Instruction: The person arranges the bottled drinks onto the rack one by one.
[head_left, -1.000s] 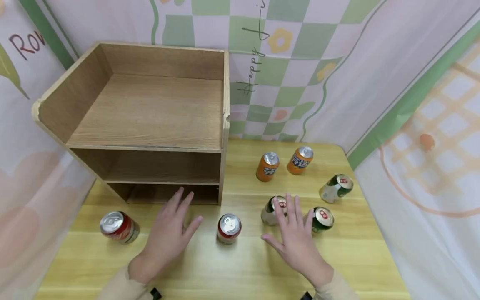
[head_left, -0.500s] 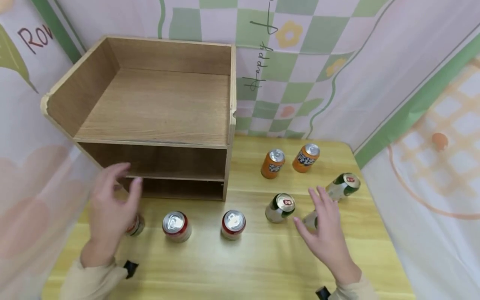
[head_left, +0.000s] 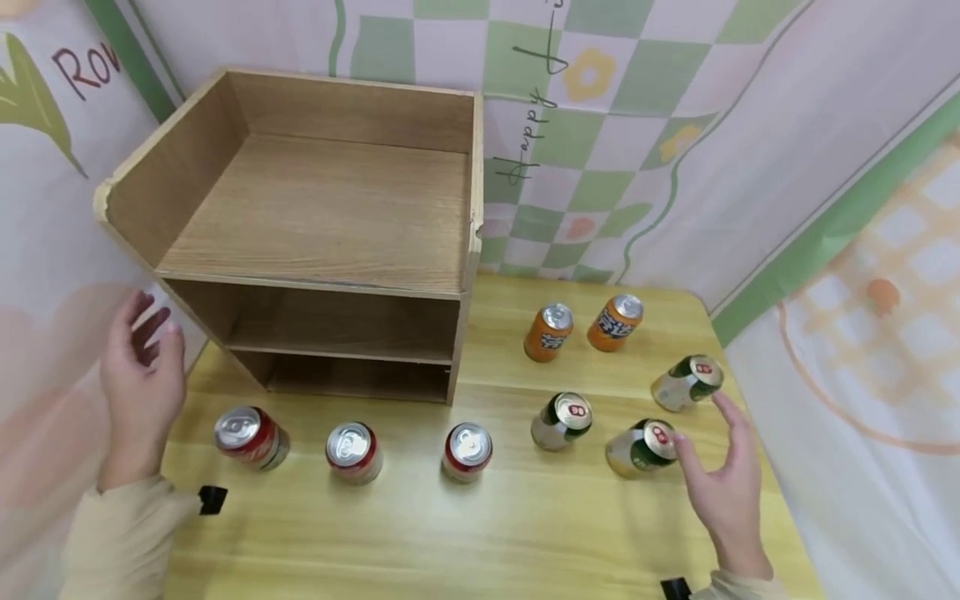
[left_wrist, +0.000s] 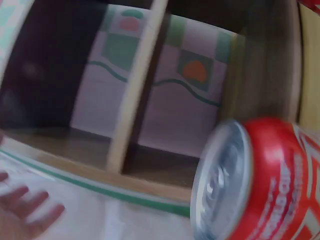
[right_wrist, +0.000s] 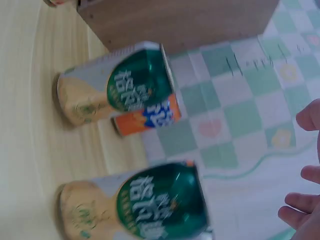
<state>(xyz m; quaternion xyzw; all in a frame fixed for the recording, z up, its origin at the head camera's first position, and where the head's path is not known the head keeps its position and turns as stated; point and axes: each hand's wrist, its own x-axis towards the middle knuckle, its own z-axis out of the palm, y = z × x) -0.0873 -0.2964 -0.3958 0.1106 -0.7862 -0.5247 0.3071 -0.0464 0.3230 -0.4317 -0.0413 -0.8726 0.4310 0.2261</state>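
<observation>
In the head view my left hand (head_left: 142, 387) hovers left of the leftmost red can (head_left: 252, 437), fingers loosely bent and holding nothing. Two more red cans, a middle one (head_left: 354, 452) and a right one (head_left: 467, 452), stand in a row with it. My right hand (head_left: 726, 487), thumb and fingers apart, is beside the front green-and-white can (head_left: 641, 448); whether the thumb touches its rim I cannot tell. Another green-and-white can (head_left: 687, 382) stands just beyond the fingers, and a third (head_left: 561, 421) lies further left, upright. The right wrist view shows this hand's fingertips (right_wrist: 300, 210) clear of the cans.
A wooden shelf unit (head_left: 315, 217) with two lower compartments stands at the back left. Two orange cans, one left (head_left: 548, 332) and one right (head_left: 615, 322), are upright beside it. Printed cloth (head_left: 600, 150) hangs behind and at both sides of the wooden table (head_left: 480, 542).
My left hand has swept left, from over the middle red can past the leftmost one. The right hand has drawn right, off the green-and-white cans. The cans stay in place; the view shifts slightly.
</observation>
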